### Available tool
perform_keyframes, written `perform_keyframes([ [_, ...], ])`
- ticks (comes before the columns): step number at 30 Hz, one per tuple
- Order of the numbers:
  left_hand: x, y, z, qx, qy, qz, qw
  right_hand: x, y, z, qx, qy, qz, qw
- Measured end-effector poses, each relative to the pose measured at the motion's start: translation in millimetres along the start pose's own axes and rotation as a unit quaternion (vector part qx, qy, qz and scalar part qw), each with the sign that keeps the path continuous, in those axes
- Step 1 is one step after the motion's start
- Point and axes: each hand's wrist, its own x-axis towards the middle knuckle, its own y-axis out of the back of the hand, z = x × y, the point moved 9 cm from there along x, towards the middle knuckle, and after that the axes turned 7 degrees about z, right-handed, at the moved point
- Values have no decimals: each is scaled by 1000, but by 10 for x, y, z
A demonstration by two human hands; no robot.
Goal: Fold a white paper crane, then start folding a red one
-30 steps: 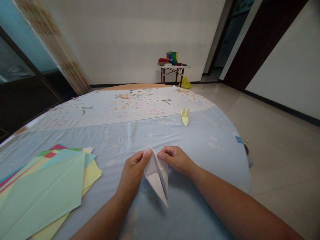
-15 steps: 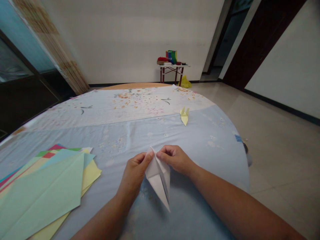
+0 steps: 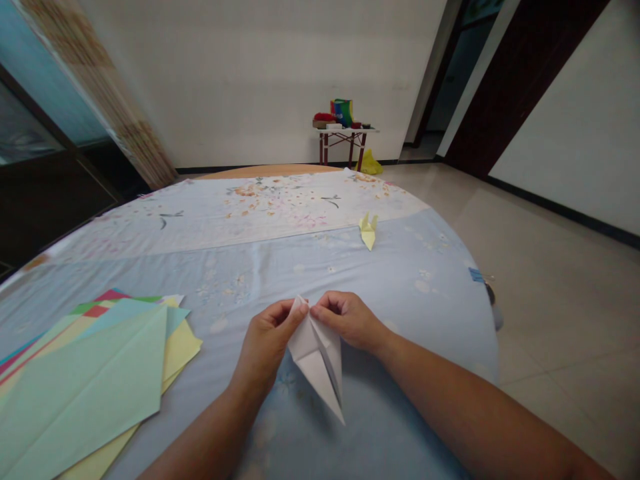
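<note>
A white folded paper (image 3: 314, 363), long and pointed with a slit down its lower half, is held over the blue part of the tablecloth. Its lower tip points toward me. My left hand (image 3: 273, 333) pinches the upper left edge between thumb and fingers. On the upper right edge, my right hand (image 3: 347, 320) has thumb and forefinger closed, close beside the left thumb. The fingertips behind the paper are hidden. Farther off on the cloth lies a small yellow folded paper figure (image 3: 368, 233) with two upright points.
A stack of coloured paper sheets (image 3: 100, 373) lies at the left, pale green on top. The round table wears a floral cloth (image 3: 210, 227). By the far wall stands a small table (image 3: 350, 131) bearing a colourful bag (image 3: 343, 112); a yellow plastic bag (image 3: 370, 162) sits on the floor.
The white paper's lower tip has shifted slightly right, and its upper part slightly left. Both hands keep their pinch in nearly the same place.
</note>
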Motion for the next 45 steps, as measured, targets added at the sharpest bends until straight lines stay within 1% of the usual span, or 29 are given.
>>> perform_keyframes([
  [6, 6, 53, -38, 6, 14, 18, 1000, -19, -12, -19, -19, 7, -4, 1000],
  [14, 1, 78, -46, 6, 17, 32, 999, -35, -44, -42, -13, 4, -15, 1000],
  [17, 25, 104, -81, -3, 19, 39, 999, -32, -54, -19, -4, -8, -27, 1000],
  [22, 63, 182, -100, -34, 17, 74, 997, -31, -97, 41, 28, -37, -66, 997],
  [26, 58, 186, -89, -53, 26, 88, 994, -44, -135, 92, 53, -64, -90, 992],
  [29, 49, 171, -84, -68, 37, 88, 993, -53, -153, 118, 72, -79, -96, 990],
  [34, 54, 153, -68, -74, 35, 80, 993, -47, -153, 133, 89, -87, -86, 989],
  [38, 59, 151, -90, -81, 37, 75, 993, -39, -149, 148, 71, -83, -83, 991],
  [41, 80, 153, -115, -59, 29, 66, 996, -27, -129, 154, 35, -64, -74, 995],
  [43, 121, 174, -117, -11, 13, 63, 998, -14, -102, 148, -13, -43, -58, 997],
  [45, 183, 195, -90, 71, -17, 59, 996, -3, -70, 143, -73, -25, -39, 996],
])
